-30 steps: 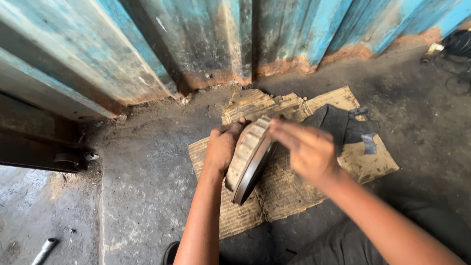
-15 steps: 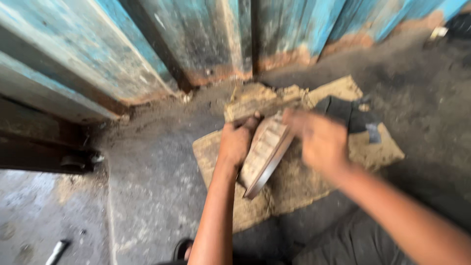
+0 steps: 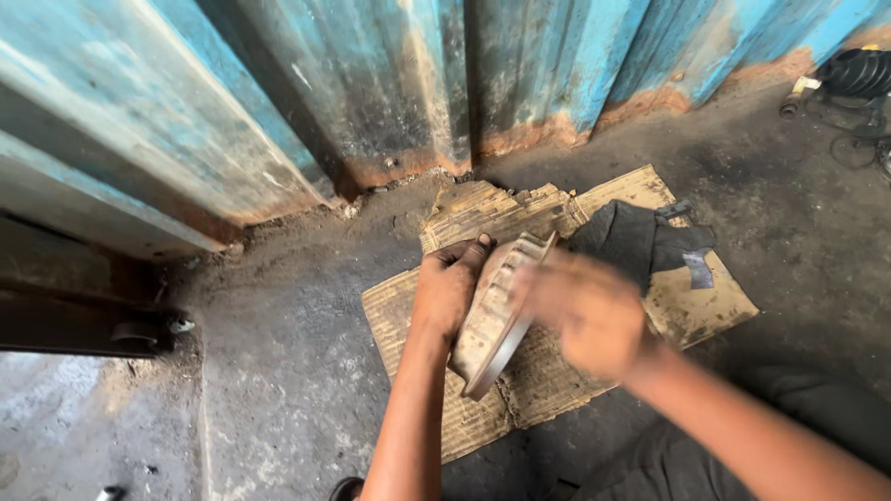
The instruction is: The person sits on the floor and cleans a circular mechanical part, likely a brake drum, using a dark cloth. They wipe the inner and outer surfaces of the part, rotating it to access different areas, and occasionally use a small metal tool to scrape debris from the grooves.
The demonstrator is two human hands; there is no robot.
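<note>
A curved, dusty metal part [image 3: 497, 311] like a brake shoe stands on edge over a worn sheet of cardboard [image 3: 557, 371] on the concrete floor. My left hand [image 3: 447, 288] grips its left side, fingers over the top rim. My right hand [image 3: 585, 311] is blurred against its right face; whether it holds anything, I cannot tell.
A dark grey cloth [image 3: 640, 241] lies on the cardboard's far right part. Rusty blue corrugated metal doors [image 3: 390, 83] rise just behind. A black coiled item [image 3: 858, 72] lies at the top right. My dark trouser leg [image 3: 705, 455] is at the bottom.
My right hand has been moving back and forth along the part's right face and is now lower and blurred. The left hand keeps its grip; the view has shifted slightly.
</note>
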